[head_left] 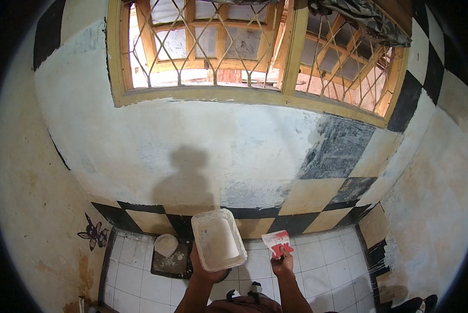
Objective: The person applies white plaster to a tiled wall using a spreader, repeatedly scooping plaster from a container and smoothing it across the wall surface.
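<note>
My left hand (198, 265) grips the side of a pale rectangular plastic tub (196, 229), whose walls are smeared with white putty. White putty (221, 240) lies inside it. To the right, my right hand (282, 263) is closed on a red putty scraper (280, 248), its blade coated with white putty. Both hands are held low before the wall, above the tiled floor, with the scraper apart from the tub. My left fingers are mostly hidden beneath and behind the tub.
White filler covers much of the wall (119, 151), over black and cream checks. Above is a yellow-framed window (202, 96) with a metal grille. A dark, stained tray (162, 265) and a whitish round object (166, 244) lie on the white floor tiles (317, 258).
</note>
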`<state>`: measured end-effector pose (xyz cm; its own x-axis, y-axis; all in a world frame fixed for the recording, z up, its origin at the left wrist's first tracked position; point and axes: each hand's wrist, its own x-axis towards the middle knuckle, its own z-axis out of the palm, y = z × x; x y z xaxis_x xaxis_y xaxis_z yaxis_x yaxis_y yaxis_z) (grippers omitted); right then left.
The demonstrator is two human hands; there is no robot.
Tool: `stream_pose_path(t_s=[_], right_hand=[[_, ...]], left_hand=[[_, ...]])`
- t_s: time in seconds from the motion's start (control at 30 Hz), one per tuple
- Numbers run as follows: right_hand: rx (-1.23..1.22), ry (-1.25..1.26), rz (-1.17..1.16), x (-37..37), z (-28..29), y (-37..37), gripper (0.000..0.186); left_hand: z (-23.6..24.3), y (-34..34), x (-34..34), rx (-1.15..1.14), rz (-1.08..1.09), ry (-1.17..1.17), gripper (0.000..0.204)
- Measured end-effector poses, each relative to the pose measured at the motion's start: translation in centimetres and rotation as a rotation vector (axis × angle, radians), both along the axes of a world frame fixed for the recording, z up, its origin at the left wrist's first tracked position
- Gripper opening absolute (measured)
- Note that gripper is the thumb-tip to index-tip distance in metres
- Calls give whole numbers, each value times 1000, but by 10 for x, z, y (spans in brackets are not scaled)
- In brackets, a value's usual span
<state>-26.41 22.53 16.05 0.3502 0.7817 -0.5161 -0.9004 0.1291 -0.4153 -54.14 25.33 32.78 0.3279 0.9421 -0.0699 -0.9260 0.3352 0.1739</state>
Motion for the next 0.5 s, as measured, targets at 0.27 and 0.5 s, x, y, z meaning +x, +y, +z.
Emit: stream_pose_path(t_s=[0.27,0.5], right_hand=[[76,-12,33,-11,-8,-11,27],[44,-42,42,-27,10,-14,23]], left_hand=[[-14,-2,-14,31,-52,-69,59],[-21,-7,-23,3,-37,-32,61]])
